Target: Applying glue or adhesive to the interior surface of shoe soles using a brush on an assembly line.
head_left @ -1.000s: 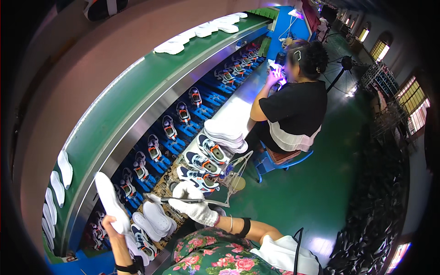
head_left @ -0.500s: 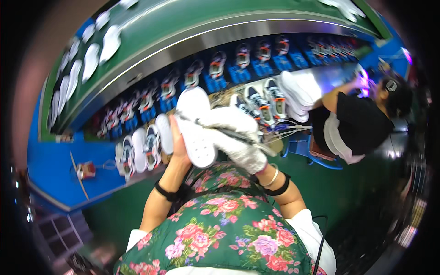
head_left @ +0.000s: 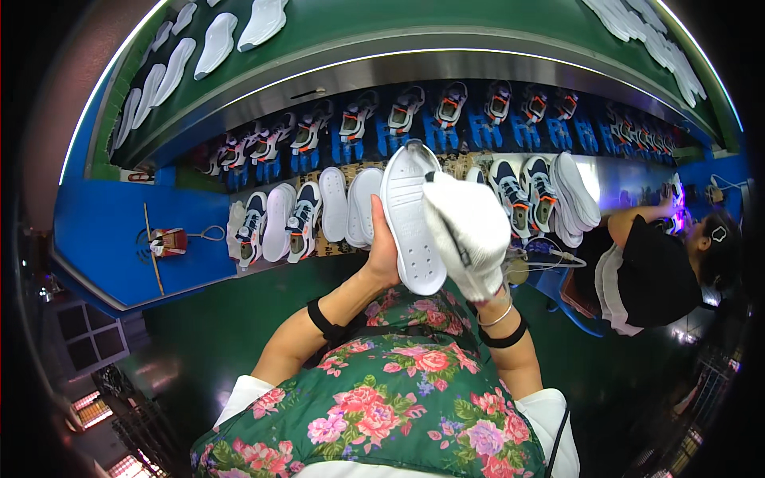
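Note:
My left hand (head_left: pixel 384 251) grips a white shoe sole (head_left: pixel 410 227) by its left edge. The sole stands nearly upright, its inner face with grooves and small holes turned toward me. My right hand (head_left: pixel 470 235) wears a white knit glove and is closed beside the sole's right edge. A thin dark stick-like tool (head_left: pixel 451 239) shows along the glove; its kind I cannot make out, and the glove hides most of its length. The gloved fingers overlap the sole's edge in view; whether they touch it is unclear.
Behind my hands a bench holds white soles (head_left: pixel 351 203) and navy-and-white shoes (head_left: pixel 304 221). Beyond runs a row of shoes on blue holders (head_left: pixel 398 143). Above lies a green conveyor (head_left: pixel 343 20) with soles. At right sits a co-worker in black (head_left: pixel 649 271); a red box (head_left: pixel 168 242) lies left.
My view has shifted, so the bench appears further right. The sole has moved right and turned more upright, its holes lower. My gloved hand has come round to its right edge.

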The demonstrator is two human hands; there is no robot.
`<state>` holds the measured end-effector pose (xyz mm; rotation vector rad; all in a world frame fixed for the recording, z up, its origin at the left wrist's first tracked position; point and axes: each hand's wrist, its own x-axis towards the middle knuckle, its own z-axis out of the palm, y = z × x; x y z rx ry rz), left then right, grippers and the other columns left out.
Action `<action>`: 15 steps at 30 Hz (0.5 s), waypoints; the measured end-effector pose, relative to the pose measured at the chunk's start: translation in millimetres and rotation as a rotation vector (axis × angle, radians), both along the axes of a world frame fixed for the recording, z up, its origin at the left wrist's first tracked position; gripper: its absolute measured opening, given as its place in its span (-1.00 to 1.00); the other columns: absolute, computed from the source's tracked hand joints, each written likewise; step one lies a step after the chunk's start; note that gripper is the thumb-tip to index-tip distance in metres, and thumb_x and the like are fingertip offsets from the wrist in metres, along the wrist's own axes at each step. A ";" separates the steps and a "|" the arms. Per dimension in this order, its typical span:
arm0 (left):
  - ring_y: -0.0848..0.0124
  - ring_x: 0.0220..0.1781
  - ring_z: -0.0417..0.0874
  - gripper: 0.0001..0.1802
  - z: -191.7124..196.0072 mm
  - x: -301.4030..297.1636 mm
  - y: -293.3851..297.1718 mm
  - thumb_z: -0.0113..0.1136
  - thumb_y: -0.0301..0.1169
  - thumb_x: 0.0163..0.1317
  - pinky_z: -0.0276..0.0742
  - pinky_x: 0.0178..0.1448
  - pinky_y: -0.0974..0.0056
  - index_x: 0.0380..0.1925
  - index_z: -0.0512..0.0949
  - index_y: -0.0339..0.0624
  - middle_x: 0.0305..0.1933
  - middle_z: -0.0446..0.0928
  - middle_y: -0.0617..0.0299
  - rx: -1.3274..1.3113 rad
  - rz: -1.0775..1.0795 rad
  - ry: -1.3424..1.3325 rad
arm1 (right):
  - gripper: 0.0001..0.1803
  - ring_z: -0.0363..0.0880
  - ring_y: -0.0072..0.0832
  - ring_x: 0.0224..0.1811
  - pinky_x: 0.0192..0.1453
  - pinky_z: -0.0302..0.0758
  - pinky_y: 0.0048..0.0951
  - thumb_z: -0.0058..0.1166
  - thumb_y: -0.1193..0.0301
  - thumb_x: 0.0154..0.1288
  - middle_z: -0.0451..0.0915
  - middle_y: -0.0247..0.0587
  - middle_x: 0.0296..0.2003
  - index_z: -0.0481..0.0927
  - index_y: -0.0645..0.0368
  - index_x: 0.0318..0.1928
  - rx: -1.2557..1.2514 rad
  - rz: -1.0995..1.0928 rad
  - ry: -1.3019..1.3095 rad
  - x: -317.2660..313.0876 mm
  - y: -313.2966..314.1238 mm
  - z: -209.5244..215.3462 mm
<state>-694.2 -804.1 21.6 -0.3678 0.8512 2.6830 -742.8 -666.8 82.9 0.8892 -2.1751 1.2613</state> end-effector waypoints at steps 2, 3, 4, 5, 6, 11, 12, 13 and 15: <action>0.14 0.43 0.36 0.06 -1.9 0.0 -9.0 -0.57 0.51 0.26 0.25 0.50 0.03 0.46 0.13 -0.11 0.43 0.30 0.06 -0.010 -0.025 -0.009 | -0.66 0.67 -0.12 -0.20 -0.05 0.57 -0.24 0.28 0.63 0.04 0.69 -0.05 -0.17 0.70 0.22 -0.09 0.117 0.099 -0.024 10.8 -2.8 -1.8; 0.13 0.43 0.37 0.05 -4.6 -0.8 -14.2 -0.57 0.50 0.27 0.25 0.50 0.03 0.45 0.14 -0.11 0.43 0.31 0.04 -0.016 -0.063 -0.023 | -0.68 0.67 -0.13 -0.23 -0.09 0.58 -0.27 0.30 0.62 0.03 0.69 -0.06 -0.22 0.71 0.20 -0.13 0.090 0.142 -0.022 13.4 -10.6 -1.0; 0.14 0.42 0.38 0.03 -11.2 -1.7 -21.4 -0.56 0.49 0.29 0.26 0.49 0.03 0.44 0.16 -0.11 0.41 0.32 0.01 0.087 -0.074 -0.034 | -0.68 0.68 -0.18 -0.24 -0.11 0.58 -0.29 0.31 0.63 0.03 0.70 -0.07 -0.24 0.72 0.20 -0.13 0.020 0.172 -0.073 16.0 -14.3 -0.5; 0.14 0.42 0.38 0.03 -14.4 -1.6 -24.2 -0.56 0.49 0.29 0.26 0.49 0.03 0.44 0.16 -0.11 0.41 0.32 0.01 0.082 -0.079 -0.030 | -0.69 0.68 -0.22 -0.26 -0.13 0.59 -0.32 0.32 0.63 0.03 0.70 -0.09 -0.25 0.72 0.19 -0.14 -0.051 0.202 -0.123 17.1 -17.2 -0.4; 0.14 0.43 0.38 0.02 -13.9 0.6 -27.0 -0.56 0.48 0.30 0.26 0.50 0.03 0.44 0.15 -0.11 0.42 0.31 0.02 0.122 -0.063 0.010 | -0.69 0.69 -0.27 -0.26 -0.15 0.59 -0.34 0.33 0.63 0.03 0.71 -0.11 -0.26 0.73 0.20 -0.14 -0.146 0.174 -0.178 16.0 -17.6 -4.1; 0.17 0.36 0.44 0.00 0.3 1.5 -29.2 -0.61 0.45 0.32 0.35 0.43 0.04 0.43 0.18 -0.11 0.36 0.38 0.06 -0.021 -0.012 -0.024 | -0.66 0.68 -0.20 -0.15 -0.03 0.57 -0.28 0.31 0.61 0.05 0.70 -0.04 -0.11 0.71 0.21 -0.09 0.033 0.069 -0.033 15.0 -16.4 -3.6; 0.17 0.36 0.44 0.00 -0.2 2.0 -32.0 -0.61 0.45 0.32 0.35 0.43 0.04 0.43 0.18 -0.11 0.36 0.38 0.06 -0.024 -0.017 -0.034 | -0.65 0.66 -0.15 -0.11 0.02 0.55 -0.23 0.32 0.58 0.04 0.69 -0.04 -0.13 0.71 0.18 -0.09 0.028 0.159 -0.058 18.5 -20.2 -4.2; 0.17 0.36 0.44 0.00 -3.0 2.5 -35.9 -0.60 0.45 0.32 0.34 0.43 0.05 0.43 0.18 -0.12 0.36 0.38 0.06 -0.078 -0.011 -0.018 | -0.68 0.67 -0.16 -0.17 -0.05 0.57 -0.27 0.33 0.57 0.03 0.70 -0.04 -0.18 0.72 0.17 -0.13 0.014 0.184 -0.032 21.4 -25.3 -5.3; 0.16 0.36 0.44 0.00 -9.2 -1.4 -44.7 -0.59 0.45 0.33 0.34 0.44 0.05 0.43 0.18 -0.12 0.35 0.38 0.06 -0.139 -0.008 -0.018 | -0.73 0.69 -0.19 -0.21 -0.11 0.59 -0.32 0.34 0.57 0.03 0.71 -0.06 -0.23 0.73 0.18 -0.18 -0.081 0.295 -0.185 22.1 -23.0 2.0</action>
